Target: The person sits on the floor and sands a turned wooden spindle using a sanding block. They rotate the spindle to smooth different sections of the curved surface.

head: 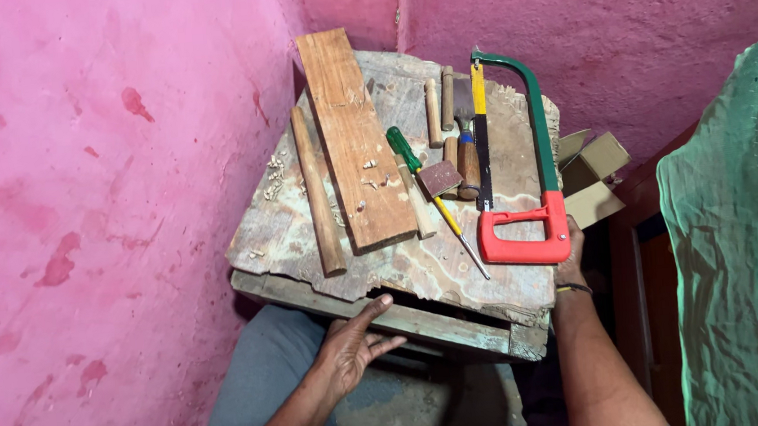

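Soft even daylight, sharp focus

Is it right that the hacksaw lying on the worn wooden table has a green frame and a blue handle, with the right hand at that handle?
Not quite: the head view shows the hacksaw has a red handle, not blue. The green frame, the wooden table and the right hand at the handle are as stated.
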